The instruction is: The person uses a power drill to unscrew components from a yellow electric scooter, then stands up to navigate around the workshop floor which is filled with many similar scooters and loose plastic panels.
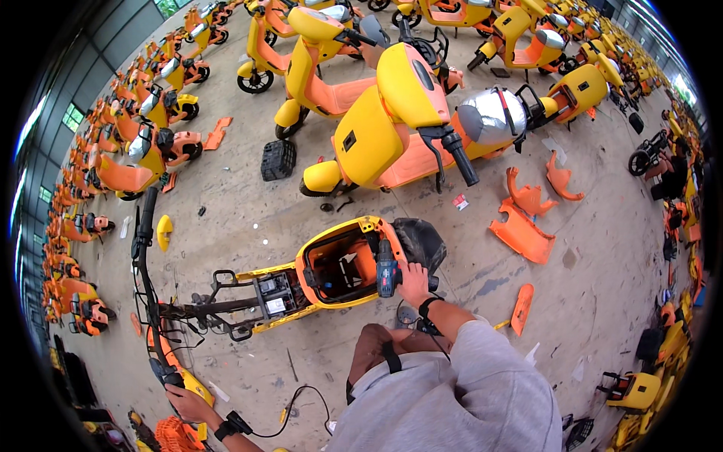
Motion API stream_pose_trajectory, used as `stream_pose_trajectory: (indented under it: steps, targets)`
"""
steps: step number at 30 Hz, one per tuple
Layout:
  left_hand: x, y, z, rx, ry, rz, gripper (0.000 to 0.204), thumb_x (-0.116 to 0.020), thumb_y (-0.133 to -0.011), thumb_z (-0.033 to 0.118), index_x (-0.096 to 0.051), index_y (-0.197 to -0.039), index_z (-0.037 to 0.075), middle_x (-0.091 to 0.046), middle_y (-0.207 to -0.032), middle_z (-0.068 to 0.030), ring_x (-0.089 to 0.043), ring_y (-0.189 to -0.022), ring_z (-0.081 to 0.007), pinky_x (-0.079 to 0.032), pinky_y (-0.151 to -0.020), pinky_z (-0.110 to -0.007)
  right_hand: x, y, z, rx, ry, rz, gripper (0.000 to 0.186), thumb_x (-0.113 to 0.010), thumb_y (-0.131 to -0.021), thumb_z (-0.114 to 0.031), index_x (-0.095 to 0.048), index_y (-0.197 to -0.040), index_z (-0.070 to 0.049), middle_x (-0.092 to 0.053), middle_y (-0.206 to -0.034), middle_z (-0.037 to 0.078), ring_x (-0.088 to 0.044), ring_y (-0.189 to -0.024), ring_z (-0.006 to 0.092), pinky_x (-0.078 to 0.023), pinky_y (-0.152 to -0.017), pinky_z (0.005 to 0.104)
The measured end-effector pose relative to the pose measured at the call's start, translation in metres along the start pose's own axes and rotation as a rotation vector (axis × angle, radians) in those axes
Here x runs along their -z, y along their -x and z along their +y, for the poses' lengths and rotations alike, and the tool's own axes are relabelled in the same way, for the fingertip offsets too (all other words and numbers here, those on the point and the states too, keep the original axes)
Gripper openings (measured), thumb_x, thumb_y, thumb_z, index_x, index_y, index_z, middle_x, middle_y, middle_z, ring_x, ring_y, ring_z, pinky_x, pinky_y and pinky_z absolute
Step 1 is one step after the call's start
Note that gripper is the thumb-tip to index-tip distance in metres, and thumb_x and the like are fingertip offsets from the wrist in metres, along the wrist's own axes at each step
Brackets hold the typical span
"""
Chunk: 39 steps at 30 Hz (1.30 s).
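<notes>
A partly stripped electric scooter [329, 303] lies lengthwise before me, its frame bare and its battery or wiring bay [276, 294] exposed. My right hand [413, 285] is wrapped around a blue and black cordless drill [386, 273]. The drill's nose points at the far rear edge of the yellow-and-orange open seat compartment [337, 304]; whether its bit touches a screw cannot be made out. At the lower left, my left hand [188, 403] closes on the near end of the scooter's black handlebar [154, 316].
A complete yellow scooter [373, 139] stands just beyond. Orange body panels [523, 237] lie on the concrete floor at the right, with a black crate [279, 160] farther left. A black cable [310, 389] trails near my legs. Rows of scooters [124, 175] line the hall.
</notes>
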State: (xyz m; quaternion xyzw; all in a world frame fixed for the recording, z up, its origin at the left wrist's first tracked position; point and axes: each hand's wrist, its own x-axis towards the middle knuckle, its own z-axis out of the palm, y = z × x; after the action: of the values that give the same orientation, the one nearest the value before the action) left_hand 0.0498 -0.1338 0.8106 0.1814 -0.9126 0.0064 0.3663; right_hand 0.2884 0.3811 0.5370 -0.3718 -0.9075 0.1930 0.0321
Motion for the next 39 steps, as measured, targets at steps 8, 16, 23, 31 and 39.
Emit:
stream_pose_trajectory:
  steps: [8,16,23,31,39]
  targets:
    - [0.001,0.000,0.006,-0.021,-0.020,0.023,0.043,-0.037,-0.100,0.044,-0.061,-0.091,0.010,-0.067,-0.080,-0.0099,-0.061,-0.065,-0.0350,-0.045,-0.053,-0.044,-0.003,-0.002,0.009,0.027,-0.055,-0.013,0.075,-0.072,-0.065,-0.019,-0.041,-0.132,-0.010,-0.056,-0.103,0.013,-0.052,-0.104,0.0309,-0.036,-0.090,0.0423]
    - [0.000,0.001,0.001,-0.052,-0.029,0.035,0.043,-0.036,-0.100,0.044,-0.060,-0.089,0.011,-0.067,-0.078,-0.0099,-0.061,-0.064,-0.0349,-0.046,-0.052,-0.045,0.014,0.003,0.015,0.069,-0.035,-0.104,0.077,-0.072,-0.069,-0.018,-0.038,-0.136,-0.012,-0.054,-0.109,0.012,-0.049,-0.109,0.0299,-0.033,-0.092,0.0446]
    - [0.017,0.000,0.013,0.051,0.009,-0.192,0.046,-0.031,-0.101,0.046,-0.059,-0.107,0.009,-0.066,-0.096,-0.0154,-0.061,-0.081,-0.0416,-0.047,-0.066,-0.050,0.051,0.020,0.029,0.296,-0.108,0.172,0.069,-0.073,-0.066,-0.022,-0.046,-0.129,-0.012,-0.050,-0.119,0.012,-0.042,-0.122,0.0310,-0.025,-0.107,0.0484]
    - [0.027,0.010,0.025,-0.496,-0.320,0.096,0.024,-0.050,-0.093,0.018,-0.056,-0.109,0.001,-0.065,-0.090,-0.0099,-0.065,-0.070,-0.0246,-0.052,-0.052,-0.034,0.058,0.063,0.053,0.792,-0.248,-0.120,0.033,-0.064,-0.076,-0.024,-0.060,-0.106,-0.010,-0.059,-0.103,0.010,-0.055,-0.104,0.0296,-0.043,-0.089,0.0421]
    - [0.025,0.006,0.029,-0.468,-0.186,0.142,0.022,-0.046,-0.096,0.021,-0.056,-0.093,0.002,-0.063,-0.080,-0.0147,-0.062,-0.061,-0.0307,-0.050,-0.049,-0.039,-0.075,0.092,0.041,0.312,-0.101,-0.819,0.034,-0.056,-0.082,-0.030,-0.066,-0.107,-0.010,-0.068,-0.099,0.015,-0.064,-0.089,0.0371,-0.050,-0.077,0.0465]
